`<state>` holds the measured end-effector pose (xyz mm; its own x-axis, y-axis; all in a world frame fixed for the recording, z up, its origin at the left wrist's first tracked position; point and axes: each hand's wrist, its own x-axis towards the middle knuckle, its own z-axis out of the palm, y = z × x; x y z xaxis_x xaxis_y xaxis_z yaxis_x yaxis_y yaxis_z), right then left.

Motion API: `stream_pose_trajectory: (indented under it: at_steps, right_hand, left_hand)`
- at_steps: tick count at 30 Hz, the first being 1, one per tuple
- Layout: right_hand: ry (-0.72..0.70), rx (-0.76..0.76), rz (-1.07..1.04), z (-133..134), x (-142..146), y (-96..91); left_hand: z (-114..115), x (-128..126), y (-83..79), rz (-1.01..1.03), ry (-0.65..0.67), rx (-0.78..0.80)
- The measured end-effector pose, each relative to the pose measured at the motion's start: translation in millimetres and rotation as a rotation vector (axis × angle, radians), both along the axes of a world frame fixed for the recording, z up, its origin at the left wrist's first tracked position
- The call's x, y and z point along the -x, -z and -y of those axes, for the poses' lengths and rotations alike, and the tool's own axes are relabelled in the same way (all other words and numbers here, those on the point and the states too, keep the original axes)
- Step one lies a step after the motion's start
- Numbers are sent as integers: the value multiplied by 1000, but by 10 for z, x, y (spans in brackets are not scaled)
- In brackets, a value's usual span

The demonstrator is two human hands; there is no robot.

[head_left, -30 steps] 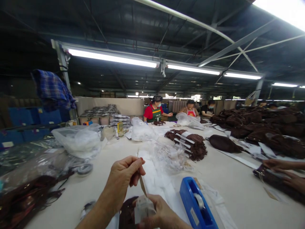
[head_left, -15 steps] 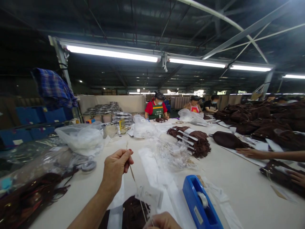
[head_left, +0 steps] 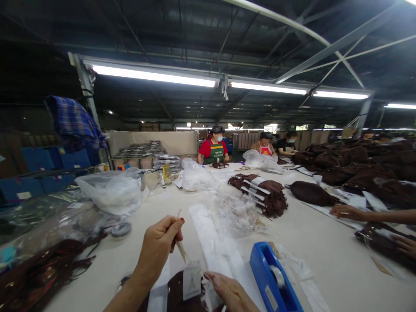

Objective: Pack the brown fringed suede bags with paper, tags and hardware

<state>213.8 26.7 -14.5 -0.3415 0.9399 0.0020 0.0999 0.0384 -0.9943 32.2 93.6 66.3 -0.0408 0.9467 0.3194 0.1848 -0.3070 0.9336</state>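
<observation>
My left hand [head_left: 162,242] is closed in a pinch on a thin pale cord [head_left: 181,251], which hangs down from the fingers. At the cord's lower end are white tags [head_left: 191,282], one with small dark marks. My right hand [head_left: 232,291] is at the tags' right side, fingers pressed together on the edge of a white tag or small clear packet [head_left: 211,297]. Below them lies a dark brown fringed bag [head_left: 174,294] with a white strip beside it, partly cut off by the bottom edge.
A blue tape dispenser [head_left: 269,277] stands at the right. Clear plastic packets [head_left: 238,210] and a stack of brown fringed pieces [head_left: 260,195] lie ahead. A tape roll [head_left: 121,229] is at the left. A co-worker's hands [head_left: 349,212] are at the right; others sit across the table.
My right hand has moved up from the cord's lower part to the tags' side. My left hand has dropped slightly, keeping the cord. The tags now hang more upright over the brown bag.
</observation>
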Motion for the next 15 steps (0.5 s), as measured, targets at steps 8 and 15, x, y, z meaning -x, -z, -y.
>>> stream_pose_trajectory:
  at_steps: [8,15]
  right_hand:
    - [81,-41,283,-136,-45,135]
    - [109,-68,303,-99,-173,128]
  left_hand:
    - [61,90,16,-225,-71,-119]
    - [92,170,-4,-295,-106,-183]
